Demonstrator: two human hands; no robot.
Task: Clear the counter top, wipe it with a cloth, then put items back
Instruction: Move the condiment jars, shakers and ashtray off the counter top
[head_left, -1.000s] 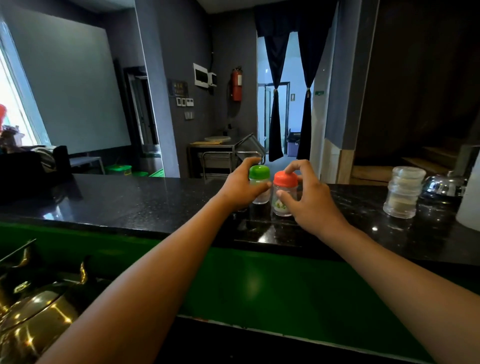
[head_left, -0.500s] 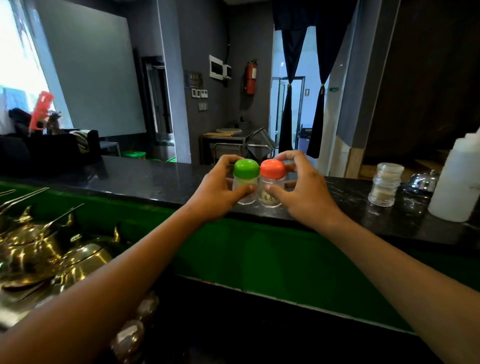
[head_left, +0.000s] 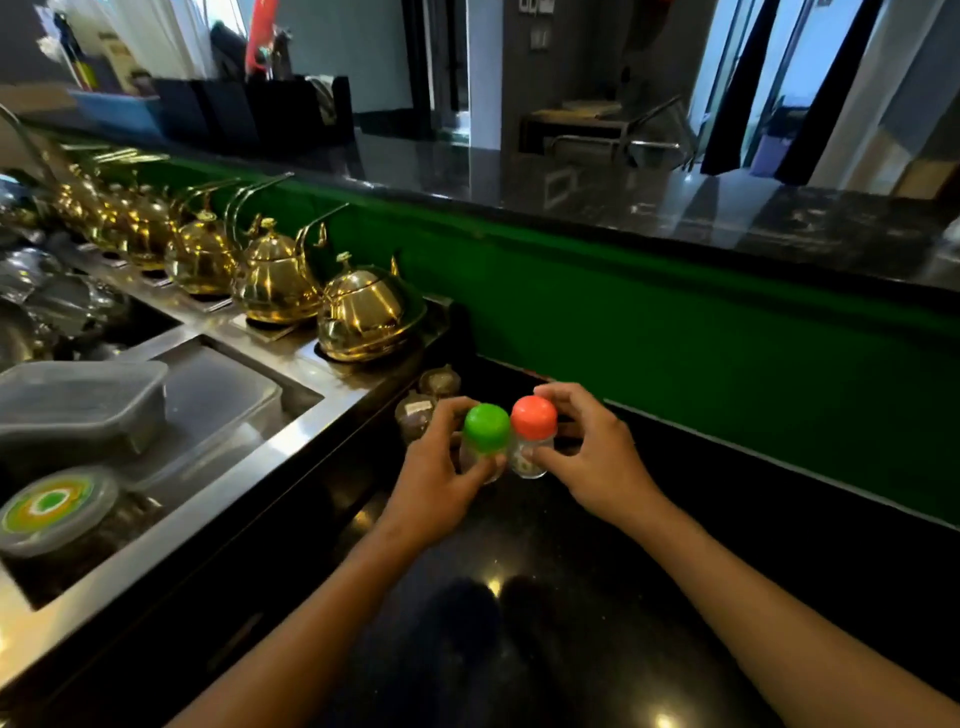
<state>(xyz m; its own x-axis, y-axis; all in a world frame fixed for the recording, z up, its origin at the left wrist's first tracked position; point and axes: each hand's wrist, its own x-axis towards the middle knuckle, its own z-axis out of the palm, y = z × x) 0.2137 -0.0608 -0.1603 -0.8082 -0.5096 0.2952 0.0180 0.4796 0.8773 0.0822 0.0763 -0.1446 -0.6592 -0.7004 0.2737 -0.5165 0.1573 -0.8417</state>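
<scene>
Both shakers have been lowered from the far table (head_left: 675, 202), held by left hand (head_left: 436, 493) and right hand (head_left: 597, 467), clearing it for wiping.

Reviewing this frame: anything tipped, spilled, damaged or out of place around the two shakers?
Nothing stands out. The left hand holds the green-capped shaker and the right hand the orange-capped shaker, both upright and capped, over the lower black counter. No spill shows. The brass teapots stand in a tidy row.
</scene>
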